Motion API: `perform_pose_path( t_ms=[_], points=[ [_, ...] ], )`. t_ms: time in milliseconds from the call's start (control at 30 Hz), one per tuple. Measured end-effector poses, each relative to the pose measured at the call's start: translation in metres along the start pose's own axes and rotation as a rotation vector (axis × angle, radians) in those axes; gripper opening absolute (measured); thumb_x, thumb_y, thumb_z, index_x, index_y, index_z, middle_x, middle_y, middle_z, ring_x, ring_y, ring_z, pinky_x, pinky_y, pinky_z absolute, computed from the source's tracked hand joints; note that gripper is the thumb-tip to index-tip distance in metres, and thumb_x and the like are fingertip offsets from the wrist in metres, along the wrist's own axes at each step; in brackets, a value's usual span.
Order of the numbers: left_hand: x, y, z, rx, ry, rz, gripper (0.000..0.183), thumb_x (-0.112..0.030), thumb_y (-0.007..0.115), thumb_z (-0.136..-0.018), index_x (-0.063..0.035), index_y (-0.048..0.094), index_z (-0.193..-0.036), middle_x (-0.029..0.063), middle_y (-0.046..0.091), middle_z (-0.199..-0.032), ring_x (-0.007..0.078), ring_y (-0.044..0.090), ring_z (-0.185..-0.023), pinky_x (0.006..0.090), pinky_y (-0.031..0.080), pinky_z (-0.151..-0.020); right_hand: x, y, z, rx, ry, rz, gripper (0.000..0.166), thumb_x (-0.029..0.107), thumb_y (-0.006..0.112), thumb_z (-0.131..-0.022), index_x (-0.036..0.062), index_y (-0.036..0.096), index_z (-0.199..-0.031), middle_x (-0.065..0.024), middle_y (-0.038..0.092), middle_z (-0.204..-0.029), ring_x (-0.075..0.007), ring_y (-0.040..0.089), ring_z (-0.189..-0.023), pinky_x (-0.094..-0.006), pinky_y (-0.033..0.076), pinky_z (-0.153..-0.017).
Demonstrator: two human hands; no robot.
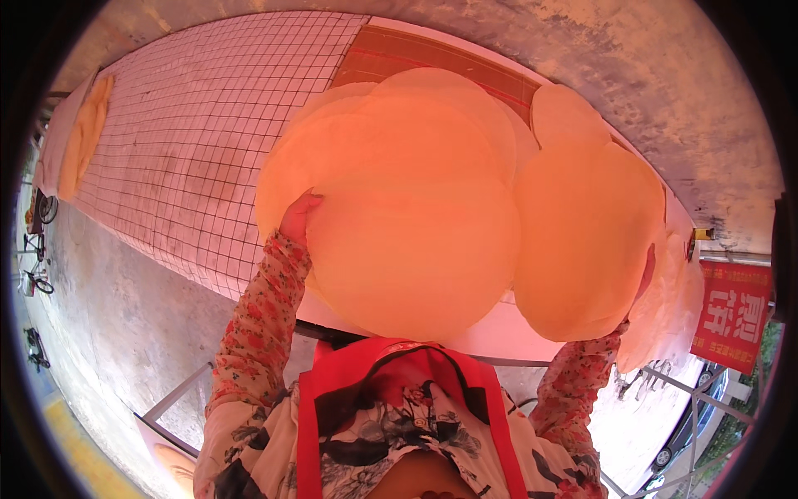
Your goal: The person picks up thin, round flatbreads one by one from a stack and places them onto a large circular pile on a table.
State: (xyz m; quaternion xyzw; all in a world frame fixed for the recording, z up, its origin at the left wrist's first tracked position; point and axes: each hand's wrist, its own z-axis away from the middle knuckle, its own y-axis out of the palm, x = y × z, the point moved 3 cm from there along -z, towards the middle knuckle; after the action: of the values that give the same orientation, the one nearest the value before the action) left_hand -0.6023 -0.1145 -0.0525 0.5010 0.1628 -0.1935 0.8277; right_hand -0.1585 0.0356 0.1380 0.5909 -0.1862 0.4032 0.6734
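Note:
Large, thin round pancakes lie overlapping on the table before me. My left hand [302,217] is at the left edge of the front pancake [418,256], its thumb side over the rim and the edge pinched. Beneath and behind that one, more pancake rounds [436,93] spread out. Over at the right, my right hand [646,274] lies along the outer rim of another pancake [586,243]. Most of that hand is hidden by the pancake, so its fingers cannot be made out. Both forearms wear flowered sleeves.
A grid-patterned cloth [187,125] covers the table's left part, with a folded yellowish sheet [87,137] at its far end. Brown cardboard [430,53] shows behind the pancakes. More pale rounds [667,305] and a red sign with writing [732,315] are at the right, near a wall [673,93].

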Motion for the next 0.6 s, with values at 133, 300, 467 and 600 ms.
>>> perform_pose_path(
  t_ms=[133, 300, 467, 600],
  points=[
    [-0.004, -0.010, 0.005, 0.107, -0.021, -0.129, 0.032, -0.009, 0.049, -0.090, -0.0017, 0.051, -0.120, 0.0076, 0.063, -0.103, 0.0169, 0.062, -0.087, 0.0301, 0.053, -0.075, 0.052, 0.033, 0.024, 0.036, -0.160, 0.268, 0.030, 0.025, 0.048, -0.097, 0.0050, 0.057, -0.117, -0.0067, 0.064, -0.108, -0.0164, 0.062, -0.094, -0.0290, 0.051, -0.080],
    [-0.004, 0.047, 0.024, 0.133, -0.012, -0.655, 0.027, -0.008, 0.055, -0.088, -0.0019, 0.055, -0.115, 0.0090, 0.057, -0.118, 0.0155, 0.060, -0.099, 0.0295, 0.051, -0.079, -0.088, 0.067, -0.003, -0.104, -0.062, 0.777, 0.010, 0.013, 0.056, -0.094, 0.0078, 0.060, -0.087, 0.0090, 0.052, -0.068, 0.0003, 0.044, -0.056, -0.0177, 0.033, -0.048],
    [0.011, 0.129, 0.043, 0.377, -0.012, -0.846, 0.034, -0.007, 0.056, -0.088, -0.0013, 0.055, -0.121, 0.0069, 0.034, -0.144, 0.0151, 0.047, -0.122, 0.0326, 0.050, -0.087, -0.198, 0.093, 0.012, 0.204, 0.129, 0.926, 0.031, 0.020, 0.060, -0.092, 0.0076, 0.043, -0.070, 0.0070, 0.038, -0.064, -0.0018, 0.036, -0.058, -0.0228, 0.030, -0.048],
    [0.037, 0.140, 0.048, 0.464, -0.210, -0.567, 0.041, -0.006, 0.053, -0.088, -0.0020, 0.051, -0.129, 0.0053, 0.026, -0.149, 0.0176, 0.043, -0.127, 0.0357, 0.048, -0.094, -0.177, 0.118, 0.035, 0.260, 0.012, 1.038, 0.030, 0.021, 0.062, -0.089, 0.0035, 0.044, -0.073, 0.0014, 0.039, -0.068, -0.0066, 0.039, -0.065, -0.0272, 0.036, -0.055]
  ],
)
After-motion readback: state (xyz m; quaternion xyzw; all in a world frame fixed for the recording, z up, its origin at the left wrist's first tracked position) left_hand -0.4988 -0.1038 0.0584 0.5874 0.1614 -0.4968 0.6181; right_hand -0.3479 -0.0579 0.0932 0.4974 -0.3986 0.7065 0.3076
